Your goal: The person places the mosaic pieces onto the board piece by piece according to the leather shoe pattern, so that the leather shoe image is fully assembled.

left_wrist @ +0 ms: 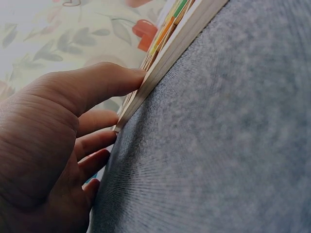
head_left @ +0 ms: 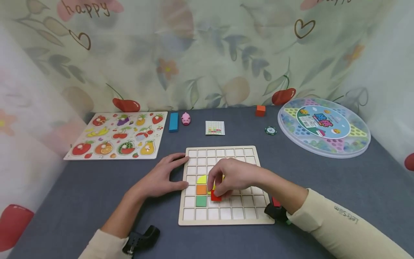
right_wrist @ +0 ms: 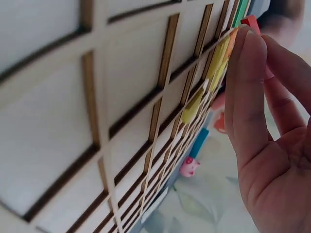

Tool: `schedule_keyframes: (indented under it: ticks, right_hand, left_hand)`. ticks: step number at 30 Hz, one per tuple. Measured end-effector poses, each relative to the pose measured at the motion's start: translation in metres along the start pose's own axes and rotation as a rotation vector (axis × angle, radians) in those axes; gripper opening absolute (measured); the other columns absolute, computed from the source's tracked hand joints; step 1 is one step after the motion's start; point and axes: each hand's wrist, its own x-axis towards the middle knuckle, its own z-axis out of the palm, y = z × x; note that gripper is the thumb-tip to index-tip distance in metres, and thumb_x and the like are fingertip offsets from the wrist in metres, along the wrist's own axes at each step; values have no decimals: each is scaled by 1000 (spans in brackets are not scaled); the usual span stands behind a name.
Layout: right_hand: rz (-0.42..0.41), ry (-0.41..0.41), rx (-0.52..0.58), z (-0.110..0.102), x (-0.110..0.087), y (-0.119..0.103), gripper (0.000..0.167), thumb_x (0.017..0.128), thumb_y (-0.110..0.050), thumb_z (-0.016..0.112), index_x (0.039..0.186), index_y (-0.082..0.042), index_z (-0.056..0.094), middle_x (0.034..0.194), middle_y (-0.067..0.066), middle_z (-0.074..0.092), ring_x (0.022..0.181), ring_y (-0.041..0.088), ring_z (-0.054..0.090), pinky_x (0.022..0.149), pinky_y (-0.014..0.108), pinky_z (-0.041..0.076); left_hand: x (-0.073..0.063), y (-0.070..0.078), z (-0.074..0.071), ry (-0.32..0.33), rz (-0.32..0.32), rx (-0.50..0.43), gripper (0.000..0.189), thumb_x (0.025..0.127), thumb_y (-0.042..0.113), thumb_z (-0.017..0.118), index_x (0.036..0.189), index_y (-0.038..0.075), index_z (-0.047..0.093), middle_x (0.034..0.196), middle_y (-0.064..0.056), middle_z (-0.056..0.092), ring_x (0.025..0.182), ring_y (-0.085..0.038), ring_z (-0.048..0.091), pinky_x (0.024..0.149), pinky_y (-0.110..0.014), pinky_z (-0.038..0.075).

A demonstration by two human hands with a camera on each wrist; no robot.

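A wooden grid board with pale square cells lies on the table. My left hand touches its left edge with thumb and fingertips, fingers extended; the left wrist view shows the thumb against the board's side. Over the middle of the grid, my right hand pinches a small red square tile between thumb and fingers. Left of that tile, a yellow rounded piece, an orange square and a green square sit in one column. More yellow pieces are partly hidden behind my right hand.
Behind the board lie a small pattern card, a blue block, a pink pig figure, an orange-red cube and a poker chip. A fruit puzzle board is at left, a round game box at right.
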Motion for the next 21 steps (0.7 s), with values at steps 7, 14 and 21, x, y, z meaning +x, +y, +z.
schedule_keyframes:
  ticks: [7,14,21]
  right_hand:
    - [-2,18,-89,12,6,-5,19,85,5,74,87,-13,77,68,1,69,55,16,64,60,28,55]
    - [-4,43,-165,18,7,-7,21,83,6,76,81,-15,73,67,0,67,56,12,61,59,27,51]
    - [-6,73,-266,21,8,-9,19,82,1,80,79,-17,74,69,-3,62,65,11,56,61,26,46]
  left_hand:
    - [1,-2,0,4,13,7,79,90,41,76,158,15,45,165,-12,35,149,-37,31,115,-64,34]
    - [0,-1,0,8,11,4,79,90,40,76,158,14,45,165,-11,35,150,-37,31,115,-64,34]
    - [0,0,0,8,13,-3,80,90,39,77,158,13,45,165,-12,34,150,-37,31,115,-64,34]
